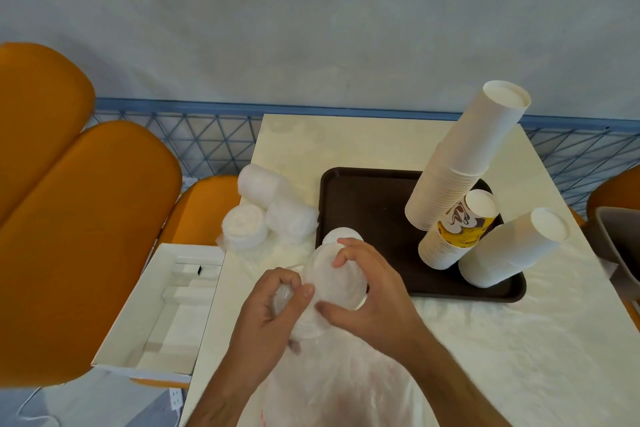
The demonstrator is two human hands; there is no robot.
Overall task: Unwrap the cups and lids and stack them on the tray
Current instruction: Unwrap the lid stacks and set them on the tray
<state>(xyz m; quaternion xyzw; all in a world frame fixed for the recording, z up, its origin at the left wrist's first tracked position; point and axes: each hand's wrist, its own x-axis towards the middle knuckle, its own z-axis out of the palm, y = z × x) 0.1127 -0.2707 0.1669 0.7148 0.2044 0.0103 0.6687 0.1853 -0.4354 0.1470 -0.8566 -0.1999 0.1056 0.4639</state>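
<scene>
A dark brown tray [367, 204] lies on the pale table. On its right side stand three upside-down cup stacks: a tall leaning white one [464, 156], a short yellow-patterned one [457, 232] and a white one [512, 250]. At the tray's near left corner both hands hold a wrapped stack of clear lids [332, 277]. My right hand [370, 291] grips the stack from the right. My left hand [273, 308] pinches the loose plastic wrap [304, 322] at its near end. More wrapped white lid stacks [263, 211] lie left of the tray.
An open white cardboard box [166, 308] rests on an orange seat [86, 236] to the left. Crumpled clear plastic [346, 388] covers the table's near side. A blue wire fence [207, 139] runs behind the table. A grey bin [620, 236] stands at the right edge.
</scene>
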